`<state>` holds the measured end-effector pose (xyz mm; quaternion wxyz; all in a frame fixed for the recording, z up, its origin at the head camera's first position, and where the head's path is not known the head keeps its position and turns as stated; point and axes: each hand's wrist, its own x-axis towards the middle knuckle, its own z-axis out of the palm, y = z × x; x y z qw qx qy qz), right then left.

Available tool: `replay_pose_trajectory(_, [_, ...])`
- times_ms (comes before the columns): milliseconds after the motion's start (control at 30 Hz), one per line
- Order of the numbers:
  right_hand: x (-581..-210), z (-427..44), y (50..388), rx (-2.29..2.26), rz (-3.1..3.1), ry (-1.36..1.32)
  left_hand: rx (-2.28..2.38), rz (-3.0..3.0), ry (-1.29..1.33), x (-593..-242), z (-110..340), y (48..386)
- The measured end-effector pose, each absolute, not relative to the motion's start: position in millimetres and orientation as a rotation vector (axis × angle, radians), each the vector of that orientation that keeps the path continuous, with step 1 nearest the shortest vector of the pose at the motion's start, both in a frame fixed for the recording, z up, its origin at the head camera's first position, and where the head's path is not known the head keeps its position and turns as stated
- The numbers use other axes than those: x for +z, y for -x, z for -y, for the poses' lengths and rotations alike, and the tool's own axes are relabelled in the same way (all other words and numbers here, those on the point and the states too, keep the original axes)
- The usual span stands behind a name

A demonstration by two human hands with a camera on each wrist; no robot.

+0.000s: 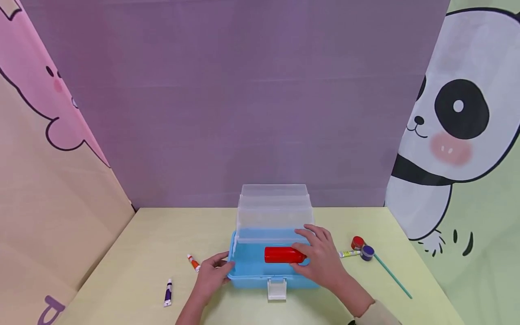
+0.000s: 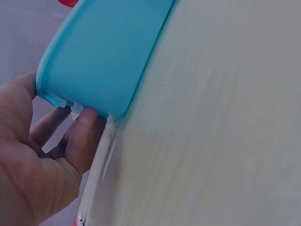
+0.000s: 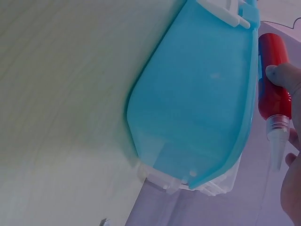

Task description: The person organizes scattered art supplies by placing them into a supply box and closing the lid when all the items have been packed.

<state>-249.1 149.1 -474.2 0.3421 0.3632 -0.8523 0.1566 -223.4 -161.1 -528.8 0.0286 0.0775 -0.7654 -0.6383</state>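
A light-blue storage box [image 1: 243, 283] stands on the table with its clear lid [image 1: 276, 203] raised at the back and its white latch [image 1: 277, 290] hanging at the front. My left hand [image 1: 209, 275] grips the box's left end, thumb at the rim; in the left wrist view its fingers touch the outer wall. Over the box opening, my right hand [image 1: 321, 259] holds a red squeeze bottle [image 1: 280, 255] on its side, between thumb and fingers. A clear pointed nozzle cap [image 3: 277, 136] on the bottle shows in the right wrist view; in the head view the hand hides it.
Left of the box lie an orange paint tube [image 1: 193, 262] and a purple paint tube [image 1: 168, 293]. On the right are a yellow tube [image 1: 349, 254], a red jar [image 1: 358, 243], a purple jar [image 1: 367, 253] and a thin green stick [image 1: 393, 276]. A purple backdrop [image 1: 260, 104] rises behind the table.
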Motion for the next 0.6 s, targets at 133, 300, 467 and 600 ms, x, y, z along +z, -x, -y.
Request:
replay_pose_trajectory(133, [-474.9,-148.5,250.3,0.396,2.225,-0.933,-1.970,2.357,-0.228,-525.9,161.9,223.3])
replay_pose_trajectory(300, [-475.0,-148.0,251.3,0.403,2.230,-0.922,-1.981,2.340,-0.211,-525.0,162.2,224.3])
replay_pose_trajectory(467, [-476.7,-147.5,250.9,0.410,2.236,-0.928,-1.995,2.356,-0.239,-526.6,162.6,224.3])
replay_pose_trajectory(600, [-478.1,-146.6,250.2,0.414,2.249,-0.924,-1.995,2.372,-0.254,-528.8,163.6,223.9])
